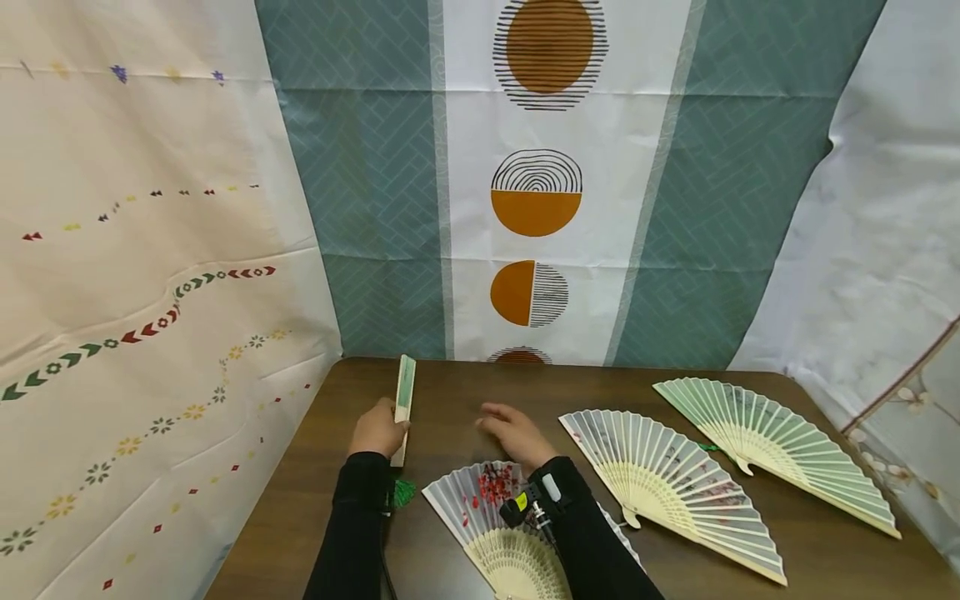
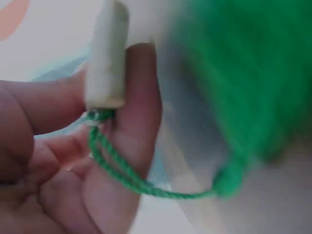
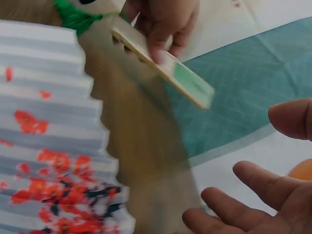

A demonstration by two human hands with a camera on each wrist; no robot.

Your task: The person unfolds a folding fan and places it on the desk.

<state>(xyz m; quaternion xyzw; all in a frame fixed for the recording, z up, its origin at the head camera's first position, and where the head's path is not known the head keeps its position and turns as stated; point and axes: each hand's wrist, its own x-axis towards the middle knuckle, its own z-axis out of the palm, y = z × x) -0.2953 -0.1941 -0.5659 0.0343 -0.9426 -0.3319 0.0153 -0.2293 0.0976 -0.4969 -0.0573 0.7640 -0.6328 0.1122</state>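
Note:
My left hand [image 1: 378, 431] grips a folded hand fan [image 1: 405, 392] with pale ribs and a green leaf, held over the left part of the table. In the left wrist view its rib end [image 2: 107, 63] is pinched between thumb and finger, and a green tassel [image 2: 248, 87] hangs from it on a cord. My right hand [image 1: 517, 437] holds nothing; its fingers [image 3: 258, 185] are spread and relaxed. Below it lies an open fan with red blossoms [image 1: 480, 492], partly hidden by the right forearm.
Two more spread fans lie at the right: a white one [image 1: 675, 483] and a green one [image 1: 780, 442] behind it. The brown table [image 1: 300, 500] ends at a hanging patterned cloth [image 1: 375, 208]. A white cloth [image 1: 150, 333] hangs along the left side.

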